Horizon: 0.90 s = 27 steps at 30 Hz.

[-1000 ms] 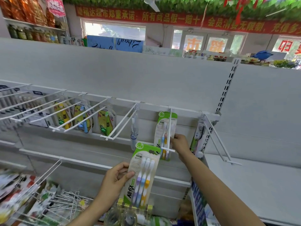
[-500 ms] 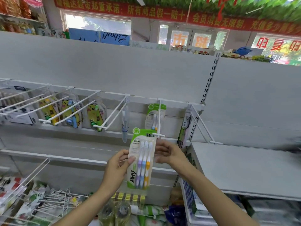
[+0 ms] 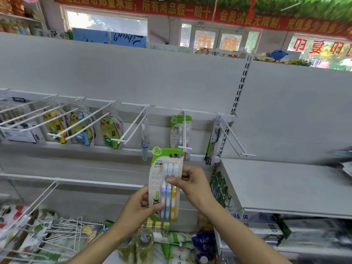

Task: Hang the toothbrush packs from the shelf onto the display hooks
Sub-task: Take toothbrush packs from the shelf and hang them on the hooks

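I hold a green-and-white toothbrush pack (image 3: 165, 174) upright with three brushes, purple, blue and orange. My left hand (image 3: 137, 208) grips its lower left edge. My right hand (image 3: 190, 182) pinches its middle from the right, thumb across the front. The pack's top sits just below and left of the tip of a white double-wire display hook (image 3: 184, 134). A matching pack (image 3: 180, 130) hangs at the back of that hook.
More white hooks (image 3: 131, 128) line the rail to the left, some with yellow cartoon packs (image 3: 81, 126). Another hook (image 3: 235, 140) sticks out at the right. A grey shelf (image 3: 285, 185) lies to the right. Loose wire hooks (image 3: 66, 233) and goods fill the lower shelf.
My right hand left the hanging pack on the hook and came down onto the pack in my left hand. Both hands have lifted that pack toward the hook's tip.
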Available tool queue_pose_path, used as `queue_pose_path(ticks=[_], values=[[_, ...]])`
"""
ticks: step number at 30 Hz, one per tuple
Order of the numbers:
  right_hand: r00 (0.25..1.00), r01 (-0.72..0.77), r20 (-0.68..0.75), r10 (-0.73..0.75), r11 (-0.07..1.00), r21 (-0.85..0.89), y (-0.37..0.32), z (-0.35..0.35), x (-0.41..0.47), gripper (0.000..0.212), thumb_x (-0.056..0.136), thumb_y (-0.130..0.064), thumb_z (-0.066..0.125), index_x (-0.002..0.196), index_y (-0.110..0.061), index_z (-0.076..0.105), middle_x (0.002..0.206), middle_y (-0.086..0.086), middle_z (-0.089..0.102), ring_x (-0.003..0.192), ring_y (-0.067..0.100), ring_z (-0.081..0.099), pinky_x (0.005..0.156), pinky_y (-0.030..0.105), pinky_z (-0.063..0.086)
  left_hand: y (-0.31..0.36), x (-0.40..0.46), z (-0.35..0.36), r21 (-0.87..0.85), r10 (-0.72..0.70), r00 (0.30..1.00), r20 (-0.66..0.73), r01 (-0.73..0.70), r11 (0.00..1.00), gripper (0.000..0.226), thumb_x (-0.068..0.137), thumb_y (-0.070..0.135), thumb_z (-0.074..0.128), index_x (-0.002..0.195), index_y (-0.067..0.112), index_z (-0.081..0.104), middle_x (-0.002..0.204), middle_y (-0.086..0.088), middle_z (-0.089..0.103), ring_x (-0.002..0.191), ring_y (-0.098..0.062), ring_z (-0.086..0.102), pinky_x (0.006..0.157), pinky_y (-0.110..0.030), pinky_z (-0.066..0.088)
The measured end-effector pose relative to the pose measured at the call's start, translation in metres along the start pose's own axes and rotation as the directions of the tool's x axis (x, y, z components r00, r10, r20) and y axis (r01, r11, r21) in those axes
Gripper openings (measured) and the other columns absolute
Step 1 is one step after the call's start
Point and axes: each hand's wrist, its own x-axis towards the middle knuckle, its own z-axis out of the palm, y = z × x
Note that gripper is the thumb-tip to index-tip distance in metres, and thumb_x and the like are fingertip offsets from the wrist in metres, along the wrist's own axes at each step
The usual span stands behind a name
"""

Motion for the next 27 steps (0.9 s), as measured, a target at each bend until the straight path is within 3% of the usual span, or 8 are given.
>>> queue_pose_path(ticks=[4,10,12,15,19,22,27], values=[[0.999,0.017,-0.028,-0.018,1.000,-0.006,-0.006,0.003,0.005,0.020,0.083,0.004,0.072,0.102,-0.002,0.076,0.097,0.005,0.078,0.092,0.018,0.075,0.078,0.025,0.058,0.001,0.001,-0.003,-0.001,0.027,1.000,-0.009,-0.027,1.000,0.054,0.063,0.044,0.086,0.114,0.039,0.068,0.105,-0.006,0.076,0.096,-0.027,0.073,0.084,-0.041,0.058],[0.999,0.021,-0.047,-0.021,1.000,0.000,-0.009,-0.003,0.011,0.021,0.082,0.005,0.072,0.102,-0.002,0.076,0.098,0.006,0.078,0.091,0.017,0.075,0.078,0.025,0.058,0.008,0.014,0.001,-0.019,0.024,1.000,0.000,-0.024,1.000,0.040,0.076,0.015,0.083,0.112,0.027,0.071,0.105,-0.010,0.076,0.096,-0.030,0.073,0.087,-0.048,0.057],[0.999,0.019,-0.050,-0.019,1.000,-0.003,-0.008,-0.005,0.012,0.022,0.083,0.005,0.072,0.104,0.000,0.075,0.099,0.008,0.078,0.093,0.019,0.075,0.080,0.028,0.059,0.009,0.018,0.004,-0.019,0.021,1.000,0.003,-0.021,1.000,0.041,0.071,0.023,0.086,0.110,0.023,0.072,0.103,-0.010,0.076,0.095,-0.029,0.073,0.087,-0.049,0.058],[0.998,0.021,-0.057,-0.021,1.000,-0.009,-0.004,-0.008,0.014,0.023,0.083,0.004,0.072,0.105,0.000,0.074,0.099,0.008,0.078,0.093,0.021,0.075,0.082,0.031,0.060,0.009,0.024,0.007,-0.016,0.029,1.000,0.010,-0.029,0.999,0.049,0.059,0.044,0.089,0.104,0.031,0.074,0.102,-0.010,0.077,0.093,-0.029,0.074,0.083,-0.041,0.060],[0.992,0.008,-0.127,-0.001,0.999,0.054,0.003,-0.016,0.018,0.022,0.083,0.005,0.071,0.104,0.001,0.074,0.098,0.011,0.078,0.091,0.022,0.075,0.077,0.027,0.058,0.005,0.032,0.005,0.023,0.039,0.999,0.031,-0.040,0.999,0.046,0.065,0.036,0.083,0.109,0.036,0.072,0.104,-0.007,0.077,0.096,-0.026,0.073,0.084,-0.039,0.058],[0.990,0.007,-0.143,0.004,0.997,0.079,0.004,-0.023,0.022,0.023,0.083,0.006,0.071,0.105,0.000,0.074,0.096,0.008,0.078,0.090,0.022,0.075,0.075,0.025,0.058,0.003,0.043,0.006,0.073,0.022,0.999,0.042,-0.025,0.997,0.049,0.067,0.036,0.082,0.113,0.029,0.071,0.105,-0.004,0.077,0.096,-0.025,0.073,0.086,-0.043,0.057],[0.983,-0.012,-0.184,0.009,1.000,-0.012,0.010,-0.033,0.042,0.021,0.082,0.000,0.075,0.101,-0.007,0.076,0.095,0.005,0.078,0.089,0.016,0.075,0.077,0.026,0.059,-0.004,0.070,0.011,0.154,-0.016,1.000,-0.018,0.019,0.988,0.049,0.067,0.039,0.084,0.112,0.029,0.069,0.103,0.005,0.077,0.091,-0.020,0.073,0.084,-0.039,0.056]])
